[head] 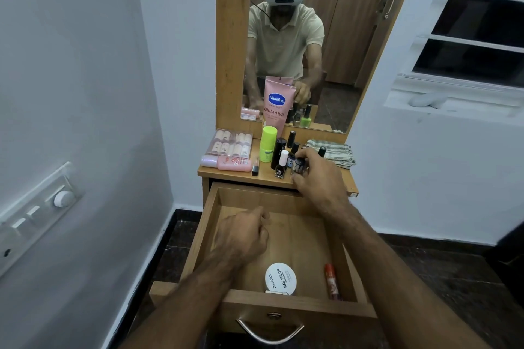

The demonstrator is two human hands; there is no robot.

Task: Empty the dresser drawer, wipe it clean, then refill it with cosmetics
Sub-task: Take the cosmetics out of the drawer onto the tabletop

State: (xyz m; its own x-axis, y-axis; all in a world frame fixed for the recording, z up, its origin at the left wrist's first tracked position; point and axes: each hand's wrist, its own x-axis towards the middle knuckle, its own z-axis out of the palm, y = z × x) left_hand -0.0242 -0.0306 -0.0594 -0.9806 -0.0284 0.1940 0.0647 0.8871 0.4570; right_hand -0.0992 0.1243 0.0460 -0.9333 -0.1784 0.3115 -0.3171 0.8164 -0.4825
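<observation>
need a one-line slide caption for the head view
Right hand grips a dark nail polish bottle on the dresser top while the left hand hovers, fingers curled, over the open wooden drawer.

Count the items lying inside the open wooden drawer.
2: a round white nail-polish-remover tub at the front middle, a slim red tube along the right wall. The left hand may hide more.
</observation>
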